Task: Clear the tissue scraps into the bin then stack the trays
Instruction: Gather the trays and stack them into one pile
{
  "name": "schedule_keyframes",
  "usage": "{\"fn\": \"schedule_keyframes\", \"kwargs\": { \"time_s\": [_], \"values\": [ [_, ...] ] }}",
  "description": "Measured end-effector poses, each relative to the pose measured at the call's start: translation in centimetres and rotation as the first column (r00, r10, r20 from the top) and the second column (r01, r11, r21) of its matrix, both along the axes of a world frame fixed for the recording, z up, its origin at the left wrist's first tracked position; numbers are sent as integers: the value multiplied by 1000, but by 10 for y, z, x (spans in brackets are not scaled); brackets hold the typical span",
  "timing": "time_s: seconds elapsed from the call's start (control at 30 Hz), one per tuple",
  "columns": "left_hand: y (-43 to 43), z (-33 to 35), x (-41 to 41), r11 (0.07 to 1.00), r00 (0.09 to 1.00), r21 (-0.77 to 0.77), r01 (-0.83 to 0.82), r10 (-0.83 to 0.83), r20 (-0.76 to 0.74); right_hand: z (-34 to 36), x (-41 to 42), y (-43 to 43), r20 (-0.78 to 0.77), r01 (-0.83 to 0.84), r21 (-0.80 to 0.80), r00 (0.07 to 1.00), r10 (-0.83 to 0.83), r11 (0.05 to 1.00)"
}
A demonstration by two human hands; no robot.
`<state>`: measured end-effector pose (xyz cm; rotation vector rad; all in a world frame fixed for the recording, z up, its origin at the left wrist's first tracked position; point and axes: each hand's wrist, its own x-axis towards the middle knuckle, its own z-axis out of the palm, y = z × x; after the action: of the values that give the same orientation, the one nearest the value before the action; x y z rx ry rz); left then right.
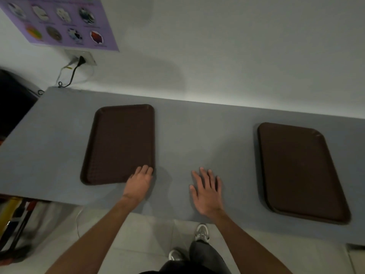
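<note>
Tissue scraps do not show anywhere in the picture. Both brown trays and the grey bench [197, 139] between them look bare, so the clearing step seems done and the stacking is what remains. A dark rounded thing [13, 99] at the left edge of the frame may be the bin, though it is too dim to tell.

One tray, the left tray [118, 143], lies centre-left of the frame. The right tray [300, 171] lies well apart from it at the right side. Each has its long axis running from the near bench edge toward the wall, and the right one slants a little toward the lower right.

The left grip [139, 183] is on the near right corner of the left tray, with its fingers [145, 171] laid across the rim onto the tray floor. They look fairly straight and are not closed round anything. The thumb is hidden, so a pinch under the rim cannot be ruled out. The right grip [207, 191] is wide, fingers spread, over bare bench just right of the left tray and holding nothing.

Both grips are much nearer the left tray. The likely move is to lift it and carry it to the right, keeping its long axis in line with the other tray.
</note>
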<state>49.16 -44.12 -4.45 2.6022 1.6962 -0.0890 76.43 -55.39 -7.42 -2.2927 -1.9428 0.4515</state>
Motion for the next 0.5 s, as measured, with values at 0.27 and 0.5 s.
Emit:
{"fn": "schedule_keyframes", "kwargs": {
  "time_s": [0.27, 0.5],
  "values": [
    [-85, 15, 66, 998, 960, -27, 51, -42, 276, 26, -12, 27, -219, 285, 99, 941, -258, 954],
    [-50, 20, -6, 888, 812, 32, -458, 403, 423, 48, -34, 30, -255, 221, -65, 939, -230, 973]
  ]
}}
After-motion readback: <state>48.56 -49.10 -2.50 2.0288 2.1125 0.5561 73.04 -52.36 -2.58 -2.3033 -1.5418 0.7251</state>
